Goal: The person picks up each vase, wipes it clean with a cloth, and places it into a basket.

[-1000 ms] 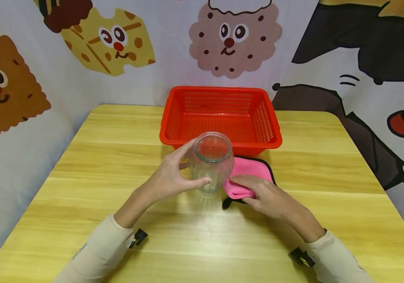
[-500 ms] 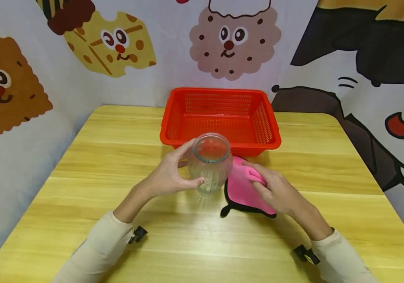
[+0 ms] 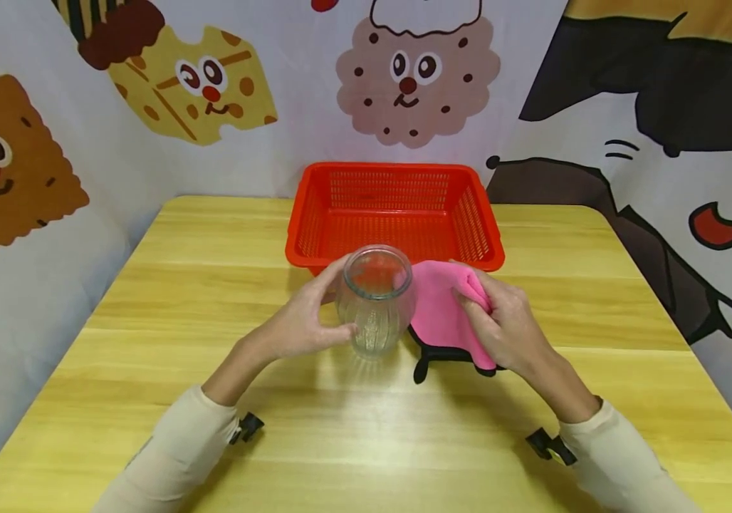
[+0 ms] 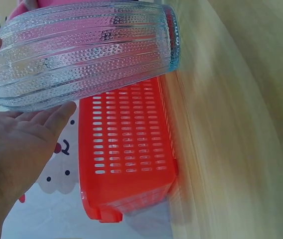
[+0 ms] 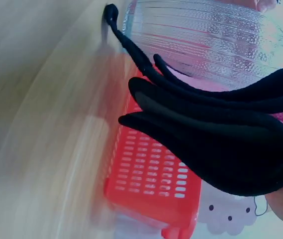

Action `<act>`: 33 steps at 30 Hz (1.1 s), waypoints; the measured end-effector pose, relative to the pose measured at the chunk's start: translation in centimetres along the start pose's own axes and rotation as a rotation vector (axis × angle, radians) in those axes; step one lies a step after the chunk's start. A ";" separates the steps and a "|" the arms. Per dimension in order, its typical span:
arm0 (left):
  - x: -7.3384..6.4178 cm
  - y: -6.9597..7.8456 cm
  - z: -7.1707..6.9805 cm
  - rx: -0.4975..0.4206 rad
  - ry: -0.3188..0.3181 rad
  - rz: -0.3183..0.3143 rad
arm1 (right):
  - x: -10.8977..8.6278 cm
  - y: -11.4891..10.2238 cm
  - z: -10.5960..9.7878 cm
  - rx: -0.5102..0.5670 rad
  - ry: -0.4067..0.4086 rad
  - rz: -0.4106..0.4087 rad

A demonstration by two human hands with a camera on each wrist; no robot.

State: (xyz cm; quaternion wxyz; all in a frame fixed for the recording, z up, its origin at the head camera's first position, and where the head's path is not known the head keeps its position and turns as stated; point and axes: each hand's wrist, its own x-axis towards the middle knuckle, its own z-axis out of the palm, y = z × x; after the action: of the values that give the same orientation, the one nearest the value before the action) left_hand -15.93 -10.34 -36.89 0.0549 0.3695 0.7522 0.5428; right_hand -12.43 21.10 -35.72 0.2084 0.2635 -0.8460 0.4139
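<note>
A clear ribbed glass jar point(image 3: 375, 313) stands upright on the table, its mouth uncovered. My left hand point(image 3: 305, 317) grips it from the left, thumb in front and fingers behind; the left wrist view shows the jar's bumpy glass point(image 4: 86, 55) close up. To the right of the jar, my right hand point(image 3: 510, 320) pinches a pink cloth point(image 3: 436, 306) with black edging, bunched at the top. Its lower edge hangs close to the tabletop, with a black loop at one corner. The right wrist view has the folded black edging point(image 5: 221, 144) in front of the jar.
Directly behind the jar and cloth sits a red plastic basket point(image 3: 298, 242) with slotted walls. The wooden table point(image 3: 372, 442) ends at a cartoon-printed white backdrop point(image 3: 302, 85) at the back and sides.
My right hand has gathered the pink cloth from the table and lifted it, pulling it upright beside the jar. My left hand has stayed on the jar.
</note>
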 end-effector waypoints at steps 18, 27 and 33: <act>0.4 -0.6 -0.1 -0.058 -0.059 0.063 | 1.1 -1.5 0.4 0.101 0.371 -0.254; 0.2 -0.5 -0.2 -0.035 -0.063 0.054 | 0.8 -1.2 2.7 0.173 0.047 -0.317; -0.6 -0.1 0.3 0.040 0.069 0.078 | 0.5 -1.1 2.8 0.184 0.031 -0.322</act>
State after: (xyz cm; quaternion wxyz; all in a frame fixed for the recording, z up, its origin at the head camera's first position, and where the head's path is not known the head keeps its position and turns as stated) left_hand -15.43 -10.47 -37.28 0.0005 0.3808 0.7494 0.5416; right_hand -12.56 18.12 -36.40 0.2597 0.4071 -0.7482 0.4551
